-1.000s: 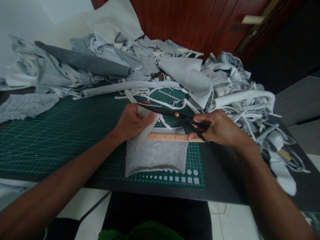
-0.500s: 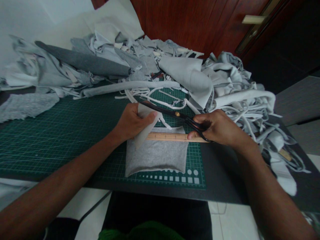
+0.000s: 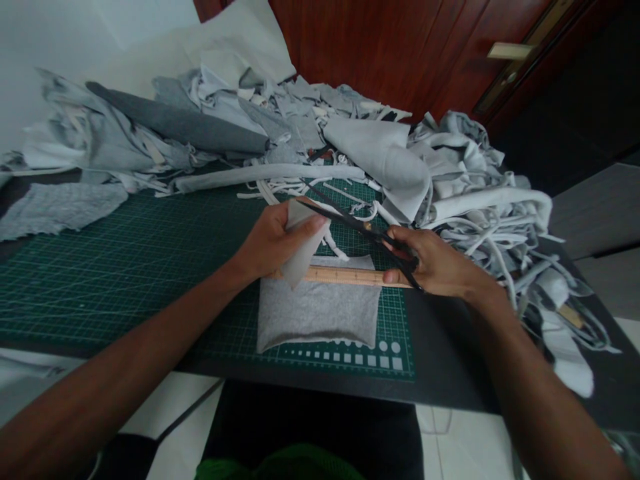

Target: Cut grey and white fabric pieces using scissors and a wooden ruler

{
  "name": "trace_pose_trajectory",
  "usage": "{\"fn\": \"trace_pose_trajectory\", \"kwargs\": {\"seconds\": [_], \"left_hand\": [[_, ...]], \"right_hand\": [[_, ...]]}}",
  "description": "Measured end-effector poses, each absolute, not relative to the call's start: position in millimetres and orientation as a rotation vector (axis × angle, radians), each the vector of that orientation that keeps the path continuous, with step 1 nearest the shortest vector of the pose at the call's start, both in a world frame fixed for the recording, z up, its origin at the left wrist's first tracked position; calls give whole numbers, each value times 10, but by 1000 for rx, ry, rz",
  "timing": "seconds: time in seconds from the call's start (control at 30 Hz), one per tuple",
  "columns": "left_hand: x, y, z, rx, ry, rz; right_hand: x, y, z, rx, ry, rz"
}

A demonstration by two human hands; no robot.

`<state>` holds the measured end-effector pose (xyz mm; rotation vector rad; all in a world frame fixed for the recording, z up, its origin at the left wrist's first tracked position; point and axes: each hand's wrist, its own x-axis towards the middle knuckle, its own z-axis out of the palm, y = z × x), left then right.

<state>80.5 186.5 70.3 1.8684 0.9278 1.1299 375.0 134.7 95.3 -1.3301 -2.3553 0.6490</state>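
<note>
My left hand [image 3: 273, 241] is closed on a light grey fabric strip [image 3: 301, 250], lifting it off the table. Black scissors [image 3: 357, 225] are gripped in my right hand [image 3: 434, 263], their blades pointing left and meeting the strip's top edge near my left thumb. Below both hands a wooden ruler [image 3: 345, 276] lies across the top of a folded grey fabric piece [image 3: 317, 312] on the green cutting mat [image 3: 125, 267].
A heap of grey and white fabric scraps and strips [image 3: 440, 180] covers the back and right of the table. A dark grey roll [image 3: 180, 127] lies at the back left, a grey knit piece [image 3: 55, 207] at far left. A wooden door [image 3: 400, 47] stands behind.
The scissors tips have tilted upward and both hands have shifted slightly right and up with the strip. The ruler and folded fabric have stayed in place.
</note>
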Motion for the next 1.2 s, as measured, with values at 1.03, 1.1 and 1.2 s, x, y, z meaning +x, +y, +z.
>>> {"fn": "trace_pose_trajectory", "kwargs": {"seconds": [1.03,1.1,1.2], "left_hand": [[765,1832,718,1911,1049,1111],[770,1828,731,1912,1031,1130],[777,1820,747,1913,1031,1136]], "right_hand": [[3703,1281,1022,-1466,-2377,379],[3716,1280,1027,-1466,-2386,367],[3728,1279,1037,-1459,-2392,358]]}}
